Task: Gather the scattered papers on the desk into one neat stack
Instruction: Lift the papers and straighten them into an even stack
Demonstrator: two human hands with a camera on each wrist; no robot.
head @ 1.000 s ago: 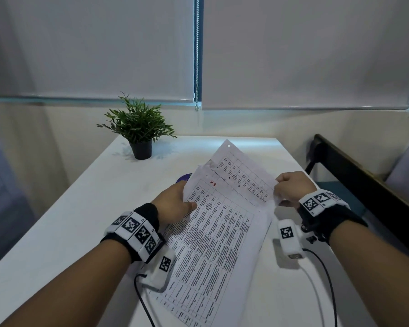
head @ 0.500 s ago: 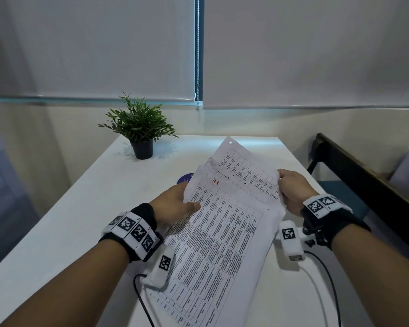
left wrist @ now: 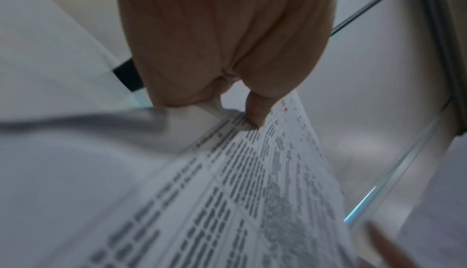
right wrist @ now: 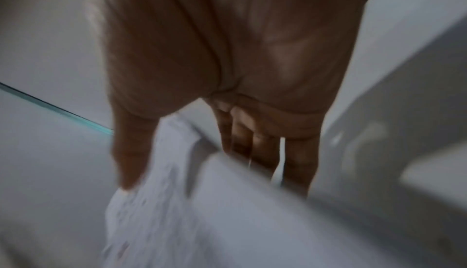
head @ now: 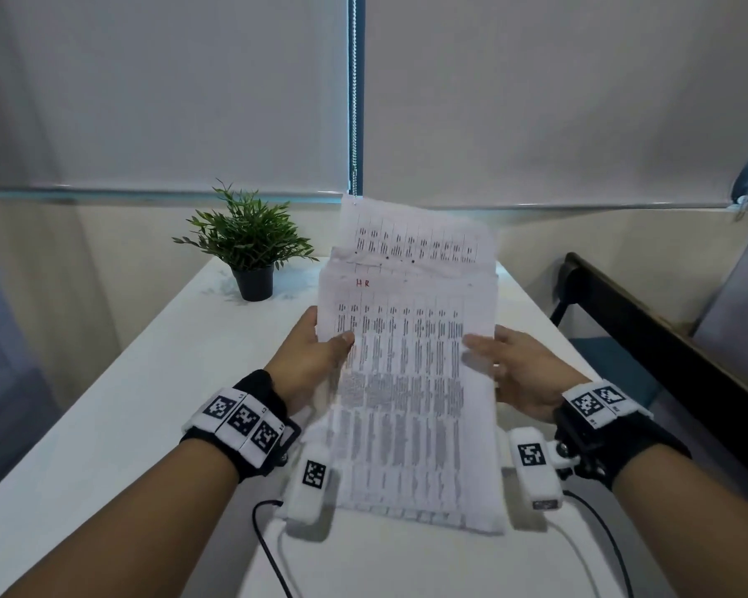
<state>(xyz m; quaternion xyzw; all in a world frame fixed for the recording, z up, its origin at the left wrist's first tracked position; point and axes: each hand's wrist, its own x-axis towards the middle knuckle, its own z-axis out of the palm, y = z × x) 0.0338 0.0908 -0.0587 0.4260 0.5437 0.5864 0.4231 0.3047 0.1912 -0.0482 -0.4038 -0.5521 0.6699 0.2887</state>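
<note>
White surface (head: 117,381) bears the papers (head: 411,381), held raised on their lower edge right of the potted plant (head: 251,248), the left hand (head: 312,360) pinching their left edge, thumb in front, and the right hand (head: 514,369) with straight fingers flat against their right edge.

Potted plant (head: 248,243) at far left, roller blinds (head: 147,88) behind — perhaps a dark bench (head: 648,321) at right

Office-like room, plain white surface (head: 147,381) against a wall, drawn grey roller blinds (head: 160,88) with bead chain, small potted plant (head: 247,243), printed tabular papers (head: 411,381), dark-framed chair (head: 622,312) alongside
</note>
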